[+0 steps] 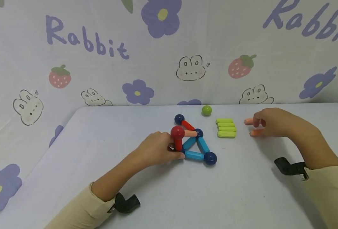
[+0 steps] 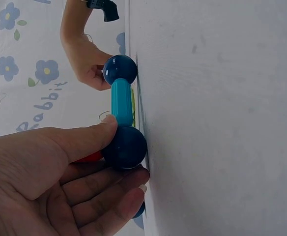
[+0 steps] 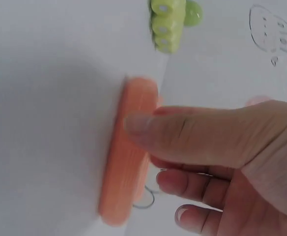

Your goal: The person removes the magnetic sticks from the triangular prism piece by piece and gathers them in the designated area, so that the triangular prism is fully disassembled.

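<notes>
My left hand [image 1: 157,148] pinches a dark blue ball [image 2: 125,147] at the near left corner of a magnetic ball-and-stick model. Blue sticks [image 1: 194,155] form its triangle, with dark blue balls [image 1: 210,158] at the corners. A red stick rises from the held corner to a red ball [image 1: 177,132], and an orange stick [image 1: 190,133] links that ball to the far corner. Another red stick [image 1: 188,125] leads to an outer dark blue ball [image 1: 179,119]. At the right, my right hand [image 1: 274,122] pinches the nearer loose orange stick [image 3: 126,152] between thumb and index finger.
Several yellow-green sticks [image 1: 226,128] lie side by side between the model and my right hand. Behind them sits a green ball [image 1: 206,110] near the table's back edge. The second orange stick [image 1: 248,121] lies beyond the nearer one. A printed curtain [image 1: 163,63] hangs behind the white table.
</notes>
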Tool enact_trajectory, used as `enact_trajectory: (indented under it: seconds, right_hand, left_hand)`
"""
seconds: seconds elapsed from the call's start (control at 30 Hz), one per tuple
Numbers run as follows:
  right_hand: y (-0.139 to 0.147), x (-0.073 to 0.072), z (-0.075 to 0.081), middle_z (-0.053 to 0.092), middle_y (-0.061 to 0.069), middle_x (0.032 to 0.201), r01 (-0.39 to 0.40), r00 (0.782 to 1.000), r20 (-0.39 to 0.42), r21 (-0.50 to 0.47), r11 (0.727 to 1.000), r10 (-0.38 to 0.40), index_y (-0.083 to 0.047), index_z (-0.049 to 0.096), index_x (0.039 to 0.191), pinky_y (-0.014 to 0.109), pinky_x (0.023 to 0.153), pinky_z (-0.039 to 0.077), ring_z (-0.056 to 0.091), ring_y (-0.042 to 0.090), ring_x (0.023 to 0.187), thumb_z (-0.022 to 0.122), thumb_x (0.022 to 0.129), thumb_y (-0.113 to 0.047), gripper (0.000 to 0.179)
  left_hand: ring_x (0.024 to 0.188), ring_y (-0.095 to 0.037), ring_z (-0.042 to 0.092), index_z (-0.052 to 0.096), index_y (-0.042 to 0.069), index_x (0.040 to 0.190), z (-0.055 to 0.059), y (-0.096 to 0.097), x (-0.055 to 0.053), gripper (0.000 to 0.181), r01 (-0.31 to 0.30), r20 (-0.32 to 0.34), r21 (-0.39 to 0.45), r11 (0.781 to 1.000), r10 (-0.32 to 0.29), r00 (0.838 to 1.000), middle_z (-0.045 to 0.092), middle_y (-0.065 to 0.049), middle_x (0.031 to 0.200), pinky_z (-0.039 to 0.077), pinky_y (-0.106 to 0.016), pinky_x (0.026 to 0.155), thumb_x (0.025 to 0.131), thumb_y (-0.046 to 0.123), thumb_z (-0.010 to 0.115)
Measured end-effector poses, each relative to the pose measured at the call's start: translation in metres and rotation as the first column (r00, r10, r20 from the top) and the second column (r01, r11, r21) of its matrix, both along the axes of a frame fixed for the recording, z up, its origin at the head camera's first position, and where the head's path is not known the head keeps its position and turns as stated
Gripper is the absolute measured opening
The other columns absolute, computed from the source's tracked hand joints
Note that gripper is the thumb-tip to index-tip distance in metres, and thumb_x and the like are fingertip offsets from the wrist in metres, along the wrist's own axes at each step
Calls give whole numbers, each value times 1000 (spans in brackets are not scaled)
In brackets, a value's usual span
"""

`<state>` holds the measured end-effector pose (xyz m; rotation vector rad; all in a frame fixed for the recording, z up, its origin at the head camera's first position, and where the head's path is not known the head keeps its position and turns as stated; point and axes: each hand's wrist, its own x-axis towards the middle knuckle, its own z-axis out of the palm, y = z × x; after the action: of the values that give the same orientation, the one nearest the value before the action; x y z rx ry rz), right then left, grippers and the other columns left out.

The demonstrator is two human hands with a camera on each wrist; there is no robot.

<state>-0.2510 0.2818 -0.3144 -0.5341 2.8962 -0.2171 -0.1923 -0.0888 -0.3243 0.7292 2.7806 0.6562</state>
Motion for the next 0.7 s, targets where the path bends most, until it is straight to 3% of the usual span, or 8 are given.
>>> enact_trajectory:
  seconds: [0.1, 0.3, 0.7]
  right_hand:
    - [10, -2, 1, 54, 6, 82, 18, 1000, 0, 44, 999, -18, -7, 67, 90, 42, 66, 46, 52, 26, 77, 78, 87, -26, 22]
    - [19, -5, -3, 54, 7, 83, 35, 999, 32, 42, 998, -37, -8, 67, 87, 40, 64, 45, 51, 26, 76, 69, 87, -6, 3]
    - [12, -7, -5, 58, 8, 82, 106, 994, -41, 45, 993, -104, -3, 70, 100, 44, 67, 47, 52, 30, 79, 71, 88, -5, 12]
  left_hand:
    - [55, -12, 56, 74, 5, 99, 1, 0, 0, 29, -3, -1, -2, 1000, 3, 1000, 62, 6, 63, 44, -26, 55, 85, 30, 83]
    - [56, -12, 56, 74, 6, 99, 0, 0, -1, 29, 0, 3, -6, 1000, 0, 1000, 62, 6, 63, 42, -25, 55, 85, 30, 82]
    - [55, -12, 57, 74, 5, 100, 0, 0, 0, 30, -14, 16, 12, 1000, 14, 1000, 64, 6, 66, 44, -27, 55, 85, 30, 83]
